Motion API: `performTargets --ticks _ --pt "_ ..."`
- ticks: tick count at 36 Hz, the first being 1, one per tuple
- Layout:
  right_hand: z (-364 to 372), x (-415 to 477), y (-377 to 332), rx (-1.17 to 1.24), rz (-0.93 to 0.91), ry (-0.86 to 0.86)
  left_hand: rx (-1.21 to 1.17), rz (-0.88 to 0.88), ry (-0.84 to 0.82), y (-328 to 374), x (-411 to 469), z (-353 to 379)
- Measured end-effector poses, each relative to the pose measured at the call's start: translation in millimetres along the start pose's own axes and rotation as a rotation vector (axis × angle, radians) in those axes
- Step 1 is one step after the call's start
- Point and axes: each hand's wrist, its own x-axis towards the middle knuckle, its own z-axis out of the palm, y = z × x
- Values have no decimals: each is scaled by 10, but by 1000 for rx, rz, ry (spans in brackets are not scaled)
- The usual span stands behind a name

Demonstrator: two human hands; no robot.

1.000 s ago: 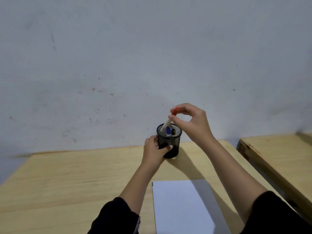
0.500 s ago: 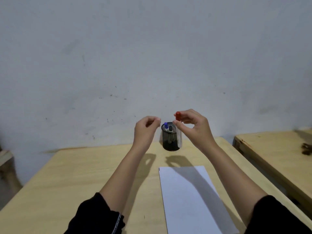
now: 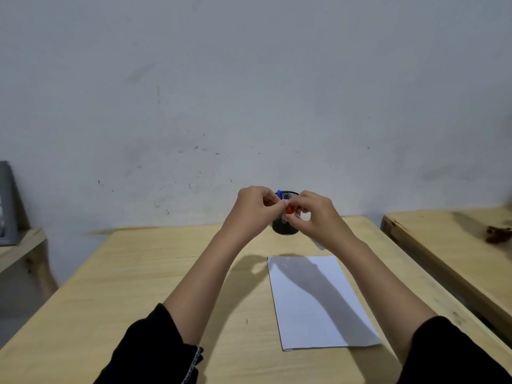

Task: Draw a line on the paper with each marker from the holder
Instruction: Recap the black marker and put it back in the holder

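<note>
A black mesh holder [image 3: 285, 228] stands at the far edge of the wooden table [image 3: 144, 275], mostly hidden behind my hands. A blue marker cap [image 3: 278, 193] sticks up from it. My right hand [image 3: 318, 217] holds a white marker with a red cap [image 3: 289, 209]; the marker's white tail [image 3: 318, 245] pokes out below the hand. My left hand [image 3: 255, 210] pinches at the red cap, fingertips touching those of the right hand. A white sheet of paper [image 3: 313, 300] lies on the table below my hands.
A grey wall rises right behind the table. A second wooden table [image 3: 448, 245] stands to the right with a dark brown object [image 3: 498, 234] on it. At the left, a grey item [image 3: 7, 203] rests on a low wooden surface.
My right hand lifted the red-capped marker out of the holder and lowered it in front. My left hand let go of the holder and came across to the marker's cap.
</note>
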Motion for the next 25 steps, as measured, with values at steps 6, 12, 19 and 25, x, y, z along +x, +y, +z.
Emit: performTargets --ticks 6,12,19,25 --pt "-50 6 -18 -46 1 -67 13 25 -59 -20 -18 14" --pt "-30 -73 29 16 53 -79 -68 57 -44 -13 -54 22" --pt "-94 -223 144 467 243 -79 -262 24 129 -190 -41 -210" --pt "-120 -280 126 906 368 150 -510 -95 122 -409 -147 -196"
